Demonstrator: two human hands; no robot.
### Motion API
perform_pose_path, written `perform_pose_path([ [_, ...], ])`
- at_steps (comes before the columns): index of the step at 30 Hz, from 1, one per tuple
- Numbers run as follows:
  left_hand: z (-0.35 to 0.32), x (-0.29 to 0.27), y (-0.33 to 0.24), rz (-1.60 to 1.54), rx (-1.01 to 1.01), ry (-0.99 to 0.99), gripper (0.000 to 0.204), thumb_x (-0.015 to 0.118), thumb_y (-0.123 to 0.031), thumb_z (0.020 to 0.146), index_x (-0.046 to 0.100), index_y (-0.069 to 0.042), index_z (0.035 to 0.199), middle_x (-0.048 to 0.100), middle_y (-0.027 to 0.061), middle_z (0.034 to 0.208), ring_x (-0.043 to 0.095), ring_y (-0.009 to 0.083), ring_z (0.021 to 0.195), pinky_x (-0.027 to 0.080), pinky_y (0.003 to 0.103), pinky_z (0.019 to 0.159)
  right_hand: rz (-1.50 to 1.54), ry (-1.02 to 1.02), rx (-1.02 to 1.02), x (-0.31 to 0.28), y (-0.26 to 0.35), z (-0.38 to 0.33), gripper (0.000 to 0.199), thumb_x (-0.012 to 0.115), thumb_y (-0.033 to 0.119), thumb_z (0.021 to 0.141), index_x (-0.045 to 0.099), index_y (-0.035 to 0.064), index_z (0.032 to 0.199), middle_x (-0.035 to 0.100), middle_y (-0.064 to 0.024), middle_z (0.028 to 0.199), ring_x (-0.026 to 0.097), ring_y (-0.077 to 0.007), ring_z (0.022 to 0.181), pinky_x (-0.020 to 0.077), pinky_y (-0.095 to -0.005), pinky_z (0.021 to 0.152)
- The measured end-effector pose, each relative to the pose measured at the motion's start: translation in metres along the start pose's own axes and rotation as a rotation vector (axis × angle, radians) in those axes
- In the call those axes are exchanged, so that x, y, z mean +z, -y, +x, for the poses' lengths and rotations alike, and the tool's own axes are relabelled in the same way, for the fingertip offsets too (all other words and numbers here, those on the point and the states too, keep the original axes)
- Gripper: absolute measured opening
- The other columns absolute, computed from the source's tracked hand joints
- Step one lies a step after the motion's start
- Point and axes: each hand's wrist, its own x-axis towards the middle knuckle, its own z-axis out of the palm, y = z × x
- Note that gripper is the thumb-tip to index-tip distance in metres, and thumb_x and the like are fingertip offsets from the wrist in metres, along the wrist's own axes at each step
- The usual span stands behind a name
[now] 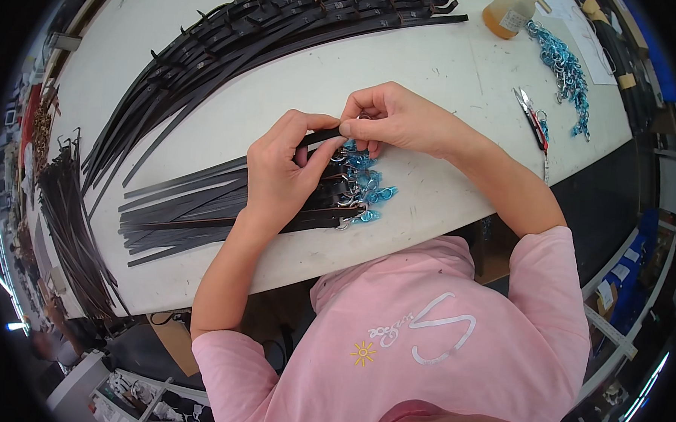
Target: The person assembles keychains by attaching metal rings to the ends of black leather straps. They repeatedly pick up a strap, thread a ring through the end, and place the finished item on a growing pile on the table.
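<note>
My left hand (280, 163) pinches a black leather strap (324, 136) between thumb and fingers, near the strap's right end. Fingers of my right hand (391, 119) are closed on that same end, and the two hands almost touch. What exactly sits under the right fingertips is hidden. Below them lies a row of black straps (183, 219), tails pointing left. At their right ends are metal clasps (365, 183) wrapped in blue plastic film, partly under my hands.
Across the far side of the white table (434, 72) spreads a big pile of buckled black straps (286, 28). Another strap bundle (73, 230) hangs over the left edge. To the right are a bottle of amber liquid (507, 15), blue-wrapped metal hardware (563, 66) and snips (534, 121).
</note>
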Motion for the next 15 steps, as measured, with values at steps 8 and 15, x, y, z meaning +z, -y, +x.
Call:
perform_pose_path([
  [8,0.000,-0.003,0.006,0.009,0.073,-0.025,0.018,0.080,-0.003,0.082,0.073,-0.006,0.099,0.068,0.0026,0.084,0.050,0.0091,0.054,0.040,0.025,0.049,0.054,0.063,-0.019,-0.011,-0.002,-0.003,0.025,0.067,0.022,0.099,0.069,-0.0006,0.109,0.068,-0.0029,0.091,0.064,-0.0090,0.082,0.0547,-0.0241,0.076],
  [15,-0.002,-0.003,0.008,0.063,0.160,-0.062,0.020,0.080,-0.002,0.081,0.073,-0.007,0.099,0.067,0.0040,0.082,0.054,0.0125,0.054,0.042,0.026,0.049,-0.017,0.027,-0.040,-0.011,0.000,-0.006,0.026,0.068,0.020,0.098,0.069,-0.0013,0.113,0.070,-0.0043,0.095,0.066,-0.0095,0.085,0.0562,-0.0241,0.080],
])
